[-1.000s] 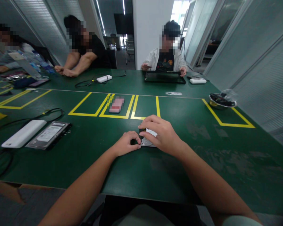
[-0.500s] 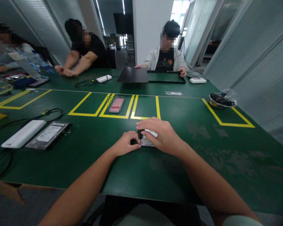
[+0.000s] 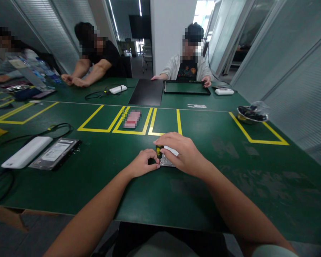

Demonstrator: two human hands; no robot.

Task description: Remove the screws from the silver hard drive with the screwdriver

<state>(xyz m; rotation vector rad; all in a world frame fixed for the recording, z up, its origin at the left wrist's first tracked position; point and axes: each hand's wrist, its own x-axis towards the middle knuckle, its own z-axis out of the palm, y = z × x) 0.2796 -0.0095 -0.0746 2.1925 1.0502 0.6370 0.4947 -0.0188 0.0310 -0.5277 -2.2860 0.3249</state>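
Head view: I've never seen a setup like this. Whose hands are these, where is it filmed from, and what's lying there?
There is no machine: the camera is worn on the head, looking forward and down at the wearer's own work. The right hand holds a short dark tool with a yellow mark upright above the left end of a small hard drive. The left hand has its fingertips at that drive's edge; whether they grip it is hard to tell. On the green table, a larger hard drive and a white block lie to the left, and a bowl stands to the right.
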